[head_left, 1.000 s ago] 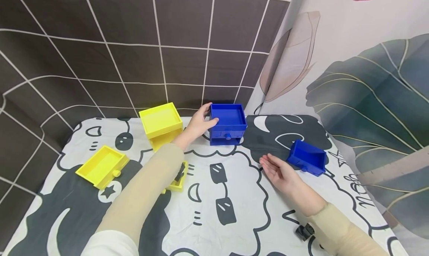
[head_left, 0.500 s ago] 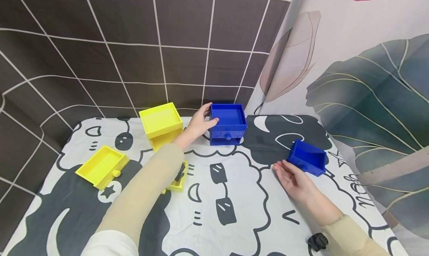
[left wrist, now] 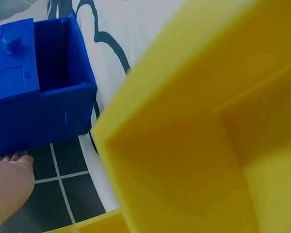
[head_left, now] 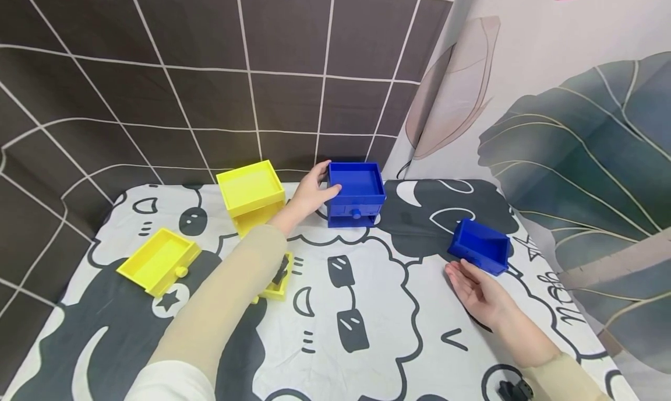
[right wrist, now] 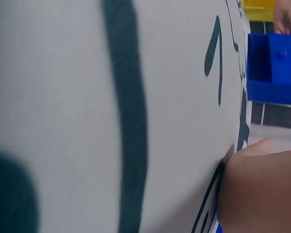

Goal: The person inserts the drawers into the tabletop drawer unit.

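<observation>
A small blue drawer cabinet (head_left: 356,197) stands at the back, with one drawer fitted in its upper slot and its lower slot vacant. My left hand (head_left: 311,194) holds its left side, thumb over the front edge and fingers toward the back corner. The cabinet also shows in the left wrist view, with that hand (left wrist: 9,182) against its side. At the right, a loose blue drawer (head_left: 479,246) lies open side up. My right hand (head_left: 482,296) is just in front of it, palm up and inward, fingers loosely extended and holding nothing.
A yellow cabinet (head_left: 251,191) stands left of the blue one. One yellow drawer (head_left: 159,261) lies at the left; another yellow drawer (head_left: 278,284) is partly hidden under my left forearm. A dark gridded cloth (head_left: 288,98) hangs behind the patterned tablecloth (head_left: 325,325).
My right hand has moved right and toward me, ending up just in front of the loose blue drawer. My left hand and the cabinets have stayed put.
</observation>
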A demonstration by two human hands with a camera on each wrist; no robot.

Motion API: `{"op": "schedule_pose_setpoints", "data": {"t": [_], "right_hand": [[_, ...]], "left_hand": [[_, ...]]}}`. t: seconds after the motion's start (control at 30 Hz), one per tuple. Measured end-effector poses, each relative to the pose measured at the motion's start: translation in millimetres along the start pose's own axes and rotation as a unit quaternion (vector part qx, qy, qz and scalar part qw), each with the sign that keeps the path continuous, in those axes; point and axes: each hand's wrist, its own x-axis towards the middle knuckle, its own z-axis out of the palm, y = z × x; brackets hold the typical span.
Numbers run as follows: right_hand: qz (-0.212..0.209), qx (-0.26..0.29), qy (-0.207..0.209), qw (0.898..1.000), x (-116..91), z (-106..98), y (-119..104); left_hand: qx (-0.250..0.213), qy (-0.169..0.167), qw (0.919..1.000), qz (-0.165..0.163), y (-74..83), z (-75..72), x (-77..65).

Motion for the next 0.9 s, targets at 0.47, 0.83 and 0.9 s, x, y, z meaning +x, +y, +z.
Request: {"op": "schedule_pose_setpoints", "data": {"t": [0.47,0.83,0.9], "right_hand": [[0.012,-0.009,-0.028,0.999,-10.1,-23.3,-8.8],[0.023,0.011,-0.017,1.000,-15.1,-33.3,-19.9],[0.024,0.019,-0.011,0.999,-15.1,-33.0,-22.1]], "left_hand": [[0.000,-0.001,1.0000,0.003,1.6,0.5,-0.9],[0.007,-0.001,1.0000,0.003,0.6,0.2,-0.2],[0.008,0.000,1.0000,0.001,1.1,-0.2,-0.5]]}}
